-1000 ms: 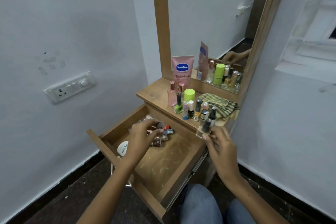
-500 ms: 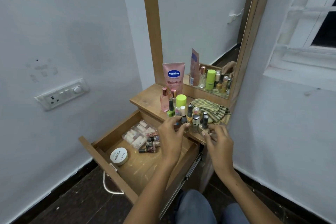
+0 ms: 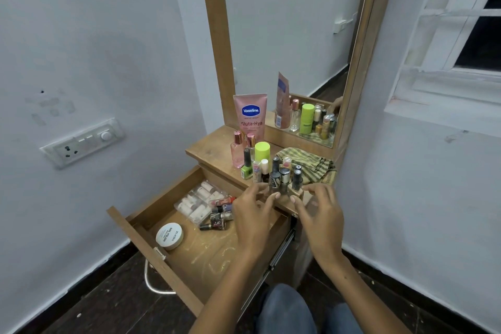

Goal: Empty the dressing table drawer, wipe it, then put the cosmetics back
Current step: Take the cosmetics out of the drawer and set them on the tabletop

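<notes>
The drawer [image 3: 151, 241] of the dressing table [image 3: 206, 150] is pulled out wide. Some things lie inside it. A round white tub of nail polish remover pads [image 3: 169, 236] sits near the front left. A clear packet of small white tubes [image 3: 199, 202] lies at the back. Beside the packet are a few nail polish bottles lying flat [image 3: 218, 218], and a pink lipstick [image 3: 223, 201] rests just behind them.

Both hands are up at the front edge of the table top, not in the drawer. The left hand [image 3: 252, 218] has its fingers spread and a little bent. Its fingertips [image 3: 276, 195] touch the bottom of a dark nail polish bottle [image 3: 274, 180] at the front of the bunch. It is hard to tell if the hand pinches the bottle or only touches it. The right hand [image 3: 322, 218] is open too, with loose curved fingers. Its fingertips sit just beside a gold-bottomed nail polish bottle [image 3: 296, 184]. It holds nothing that can be seen.

More little bottles stand upright close together behind the fingers. A green nail polish bottle [image 3: 246, 168] stands to the left. A bottle with a lime green cap [image 3: 262, 153] stands behind it, next to two pink perfume bottles [image 3: 238, 150]. A pink Vaseline tube [image 3: 251, 116] stands against the mirror [image 3: 284, 35]. A striped green cloth [image 3: 309, 163] lies bunched on the table, to the right of the bottles.
</notes>
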The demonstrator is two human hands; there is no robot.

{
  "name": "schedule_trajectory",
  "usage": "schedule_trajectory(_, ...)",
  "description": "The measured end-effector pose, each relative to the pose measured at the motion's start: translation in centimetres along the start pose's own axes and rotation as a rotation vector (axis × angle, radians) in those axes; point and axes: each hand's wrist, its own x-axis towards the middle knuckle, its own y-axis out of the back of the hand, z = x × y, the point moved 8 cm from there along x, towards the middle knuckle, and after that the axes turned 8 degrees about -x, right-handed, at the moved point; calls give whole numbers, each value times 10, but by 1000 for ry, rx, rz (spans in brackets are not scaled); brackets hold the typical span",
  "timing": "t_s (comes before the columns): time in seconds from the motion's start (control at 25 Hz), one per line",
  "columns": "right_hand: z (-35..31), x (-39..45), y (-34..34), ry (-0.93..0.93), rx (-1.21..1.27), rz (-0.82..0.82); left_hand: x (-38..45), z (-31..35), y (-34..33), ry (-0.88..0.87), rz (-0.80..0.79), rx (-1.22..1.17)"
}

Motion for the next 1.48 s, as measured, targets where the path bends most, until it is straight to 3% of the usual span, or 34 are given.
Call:
schedule_trajectory(0.16,-26,-27,0,214,73,-53,3,-29,51,14,-112,171)
schedule_trajectory(0.32,-62,-53,-61,347,57,-397,19,-72,120,131,-64,291)
schedule_trajectory(0.52,-93,-50,-163,468,-209,-769,20,-93,125,164,-63,292)
schedule_trajectory(0.72,-101,-72,-207,681,-542,-818,16,-93,139,159,45,296)
schedule_trajectory(0.96,-79,-68,-213,526,-629,-805,13,-99,140,201,12,320)
schedule_trajectory(1.04,-70,-63,-209,363,-449,-792,12,-103,135,228,-52,308)
schedule_trajectory(1.2,-56,-49,-201,-303,580,-812,8,-104,115,253,-280,220)
schedule_trajectory(1.32,-64,-47,-197,-356,799,-825,7,-99,110,264,-336,-1)
schedule_trajectory(1.48,-62,-49,-199,-305,807,-836,9,-99,120,296,-179,-107)
